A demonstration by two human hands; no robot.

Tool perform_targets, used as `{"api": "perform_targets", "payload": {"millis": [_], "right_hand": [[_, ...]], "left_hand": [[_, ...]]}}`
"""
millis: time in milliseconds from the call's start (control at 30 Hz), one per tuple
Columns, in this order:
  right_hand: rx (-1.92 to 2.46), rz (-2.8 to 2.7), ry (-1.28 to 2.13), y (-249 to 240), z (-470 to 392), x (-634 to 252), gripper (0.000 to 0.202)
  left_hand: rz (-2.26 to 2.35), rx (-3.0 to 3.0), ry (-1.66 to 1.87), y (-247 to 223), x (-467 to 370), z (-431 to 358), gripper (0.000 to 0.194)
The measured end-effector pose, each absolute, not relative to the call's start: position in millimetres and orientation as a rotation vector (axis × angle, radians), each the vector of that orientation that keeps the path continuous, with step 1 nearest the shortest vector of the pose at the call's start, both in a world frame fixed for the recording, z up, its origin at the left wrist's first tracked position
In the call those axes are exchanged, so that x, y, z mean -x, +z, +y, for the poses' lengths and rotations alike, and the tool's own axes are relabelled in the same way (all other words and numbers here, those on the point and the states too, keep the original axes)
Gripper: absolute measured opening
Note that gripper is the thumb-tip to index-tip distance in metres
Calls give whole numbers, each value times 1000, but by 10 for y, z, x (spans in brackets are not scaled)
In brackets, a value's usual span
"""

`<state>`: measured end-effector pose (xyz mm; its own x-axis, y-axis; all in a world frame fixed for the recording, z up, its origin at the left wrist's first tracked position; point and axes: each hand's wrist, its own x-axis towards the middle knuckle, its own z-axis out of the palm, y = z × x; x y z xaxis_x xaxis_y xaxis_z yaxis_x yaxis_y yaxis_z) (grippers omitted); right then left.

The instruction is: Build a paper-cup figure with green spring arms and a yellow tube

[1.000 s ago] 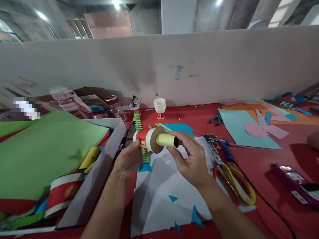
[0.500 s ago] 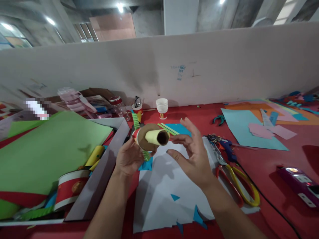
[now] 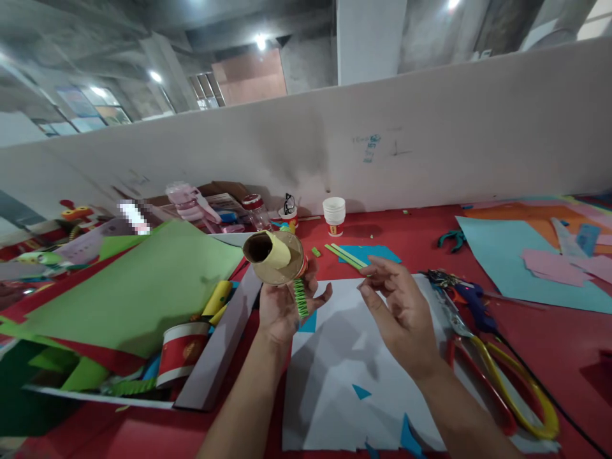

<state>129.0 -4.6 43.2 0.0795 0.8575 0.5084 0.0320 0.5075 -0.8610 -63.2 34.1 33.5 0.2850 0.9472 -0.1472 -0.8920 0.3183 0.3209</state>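
Cup-and-tube piece above left hand; tube mouth turned away from right hand

Piece: pale yellow, hollow paper tube standing out from a round brown cardboard disc, with a sliver of red-and-white paper cup visible behind. A bright green pleated paper strip hangs from its side, in front of the left fingers.

Left hand: grasping the piece from below, palm up, fingers partly hidden behind it. The piece sits at the upper end of this hand, clear of the bench.

Right hand: free, fingers loosely bent, thumb apart from them; nothing seen in its grasp. Not touching the piece.

Key relation: the piece lies to the left of the right hand and a little higher, with a gap between. The tube's long axis runs from the disc leftward and toward the wearer, so its dark open end faces away from the right hand. The left hand is by far the nearer.

Surroundings: white paper sheet beneath both hands; scissors with red and yellow handles and blue glue gun to the right of the right hand.
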Motion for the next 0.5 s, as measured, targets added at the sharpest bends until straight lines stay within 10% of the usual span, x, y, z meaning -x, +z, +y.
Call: {"api": "perform_targets", "payload": {"millis": [500], "right_hand": [[1607,-1541,272,434,15,-2168,22]], "left_hand": [[259,-344,1298,153,693,374,30]]}}
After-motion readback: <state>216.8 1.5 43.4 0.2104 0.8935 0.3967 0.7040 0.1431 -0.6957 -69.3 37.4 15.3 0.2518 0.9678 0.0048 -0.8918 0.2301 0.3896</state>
